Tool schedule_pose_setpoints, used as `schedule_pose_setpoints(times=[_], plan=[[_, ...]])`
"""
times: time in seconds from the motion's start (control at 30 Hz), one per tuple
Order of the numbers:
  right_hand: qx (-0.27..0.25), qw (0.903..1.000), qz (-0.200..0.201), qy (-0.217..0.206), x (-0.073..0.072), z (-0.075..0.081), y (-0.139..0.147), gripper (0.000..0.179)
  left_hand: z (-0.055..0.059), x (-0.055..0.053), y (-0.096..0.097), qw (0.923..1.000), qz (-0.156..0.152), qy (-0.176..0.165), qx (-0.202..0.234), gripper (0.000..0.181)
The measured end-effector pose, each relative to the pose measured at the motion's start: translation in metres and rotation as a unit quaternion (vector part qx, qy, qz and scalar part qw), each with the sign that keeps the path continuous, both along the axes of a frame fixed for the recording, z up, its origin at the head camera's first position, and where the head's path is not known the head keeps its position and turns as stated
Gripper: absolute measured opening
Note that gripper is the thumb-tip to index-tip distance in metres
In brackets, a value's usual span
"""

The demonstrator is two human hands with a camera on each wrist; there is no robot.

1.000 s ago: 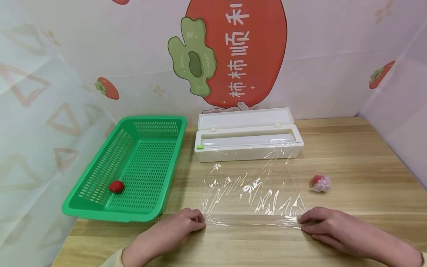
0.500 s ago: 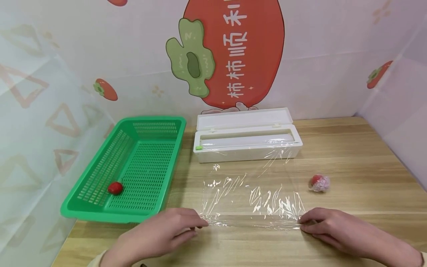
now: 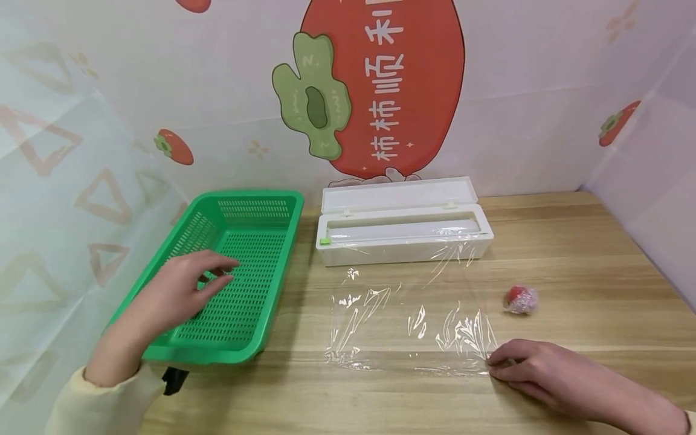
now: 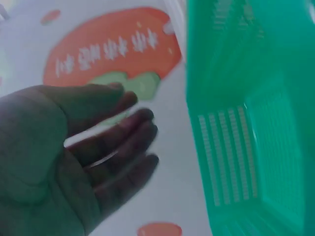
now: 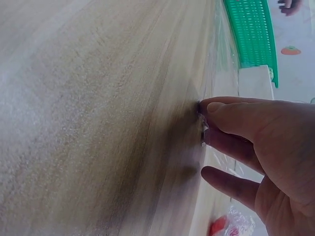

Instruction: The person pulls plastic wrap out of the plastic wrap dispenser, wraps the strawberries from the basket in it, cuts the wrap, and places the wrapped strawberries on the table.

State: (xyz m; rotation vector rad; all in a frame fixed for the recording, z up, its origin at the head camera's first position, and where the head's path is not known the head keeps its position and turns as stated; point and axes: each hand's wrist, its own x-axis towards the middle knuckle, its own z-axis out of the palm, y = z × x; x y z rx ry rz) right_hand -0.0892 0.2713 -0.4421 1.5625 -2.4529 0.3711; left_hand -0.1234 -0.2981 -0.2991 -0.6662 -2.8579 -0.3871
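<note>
Clear film (image 3: 411, 320) nears the front edge of the surface (image 3: 326, 405), right hand (image 3: 538, 370) pinching its corner; left hand (image 3: 182, 284) (fingers loosely apart) hovers near green basket's (image 3: 217, 354) left edge.

Plastic film (image 3: 415, 320): clear, glossy, wrinkled, spread nearly flat on wooden table (image 3: 576, 254), far end running over front edge of white box (image 3: 408, 252), near right corner pinched. Basket (image 3: 255, 244): green, rectangular, slotted, upright, left of film, apart.

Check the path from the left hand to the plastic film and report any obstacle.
In the head view, the green basket intervenes: its film-side rim lies between the left hand and the plastic film. No other obstacle shows.
</note>
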Motion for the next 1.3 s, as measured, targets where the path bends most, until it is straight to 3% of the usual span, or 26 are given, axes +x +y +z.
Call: schedule_pose_setpoints(times=[0.1,0.23,0.43,0.63,0.73,0.83,0.9,0.97,1.1,1.3], plan=[[0.005,1.0,-0.002,-0.008,0.0,0.0,0.0,0.016,-0.005,-0.01,-0.022,0.996,0.054,-0.064,-0.033,0.031],[0.01,0.9999,-0.006,-0.008,0.001,0.0,-0.001,0.016,-0.014,-0.021,-0.045,0.9845,0.086,-0.135,-0.072,0.039],[0.011,0.9998,-0.014,-0.006,0.002,0.001,-0.002,0.019,-0.021,-0.033,-0.067,0.9644,0.085,-0.221,-0.117,0.045],[0.009,0.9998,-0.016,-0.005,0.002,0.0,-0.002,0.021,-0.021,-0.048,-0.073,0.9423,0.073,-0.293,-0.146,0.046],[0.009,0.9998,-0.012,-0.008,0.002,-0.001,-0.001,0.02,-0.022,-0.055,-0.073,0.9197,0.095,-0.354,-0.142,0.048],[0.006,0.9998,-0.006,-0.017,0.001,-0.001,0.0,0.017,-0.024,-0.059,-0.07,0.8865,0.137,-0.425,-0.12,0.053],[0.005,0.9998,-0.006,-0.017,0.001,-0.002,0.0,0.016,-0.024,-0.061,-0.067,0.8671,0.168,-0.455,-0.114,0.056],[0.005,0.9998,-0.004,-0.017,0.001,-0.002,0.0,0.016,-0.025,-0.064,-0.066,0.858,0.176,-0.466,-0.125,0.058],[0.006,0.9998,-0.002,-0.019,0.001,-0.002,-0.001,0.016,-0.029,-0.069,-0.065,0.8501,0.17,-0.472,-0.162,0.057],[0.005,0.9998,-0.001,-0.018,0.001,-0.001,0.0,0.016,-0.034,-0.075,-0.063,0.8425,0.169,-0.464,-0.216,0.029]])
